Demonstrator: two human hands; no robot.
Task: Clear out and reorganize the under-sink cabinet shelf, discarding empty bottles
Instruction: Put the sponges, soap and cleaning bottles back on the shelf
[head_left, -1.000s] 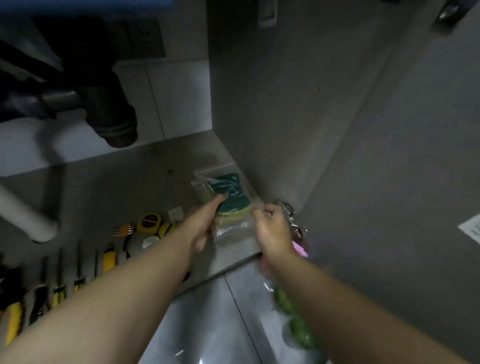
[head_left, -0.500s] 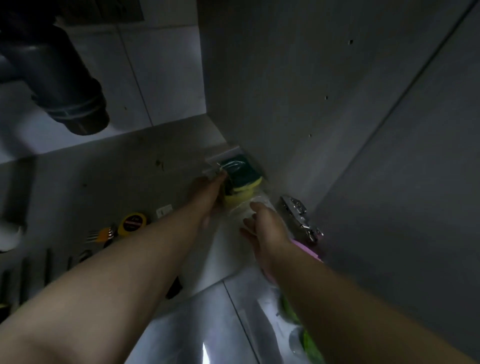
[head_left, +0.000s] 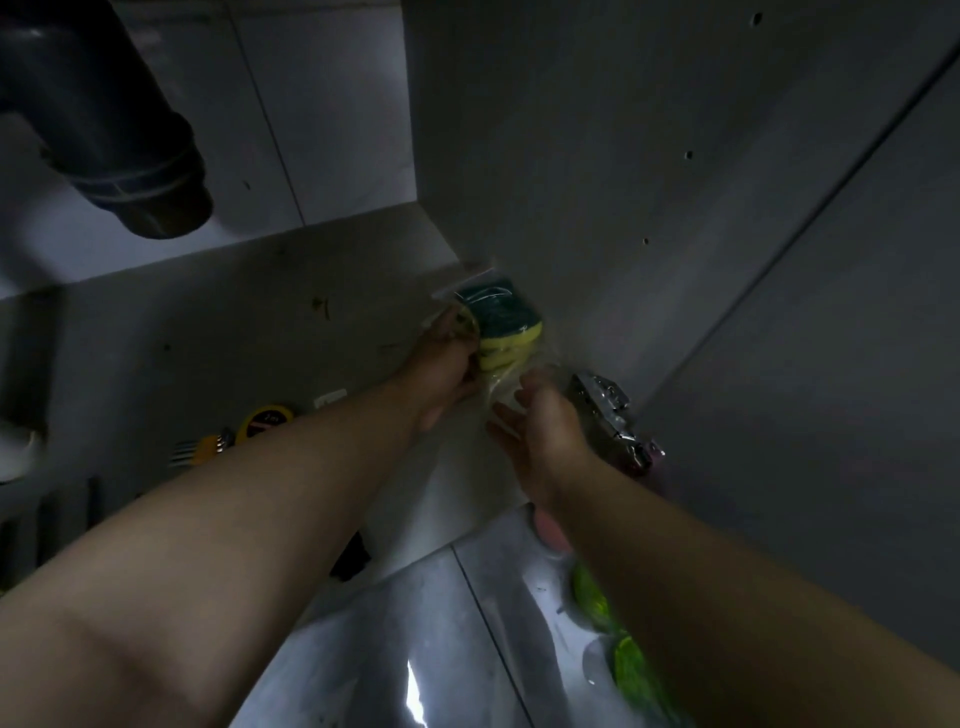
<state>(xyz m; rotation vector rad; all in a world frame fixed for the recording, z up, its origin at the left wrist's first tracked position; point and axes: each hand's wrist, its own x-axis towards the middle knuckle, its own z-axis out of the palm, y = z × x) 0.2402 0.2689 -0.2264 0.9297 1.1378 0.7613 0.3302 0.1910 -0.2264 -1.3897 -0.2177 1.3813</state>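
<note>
- Sponge bag (head_left: 506, 317) on shelf (head_left: 260, 322), against wall (head_left: 571, 208); left hand (head_left: 447, 364) grips its 9 o'clock side.
- Right hand (head_left: 545, 426) loose-fingered at bag's 5 o'clock tail.
- We'd seat it flush in the corner, tail tucked clear of hinge (head_left: 602, 405).

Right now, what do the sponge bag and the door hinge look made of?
Sponge bag: thin clear plastic film, glossy and crinkled; yellow-and-green sponges show through. Door hinge: bright metal, likely plated steel, judging by its sharp glints.
</note>
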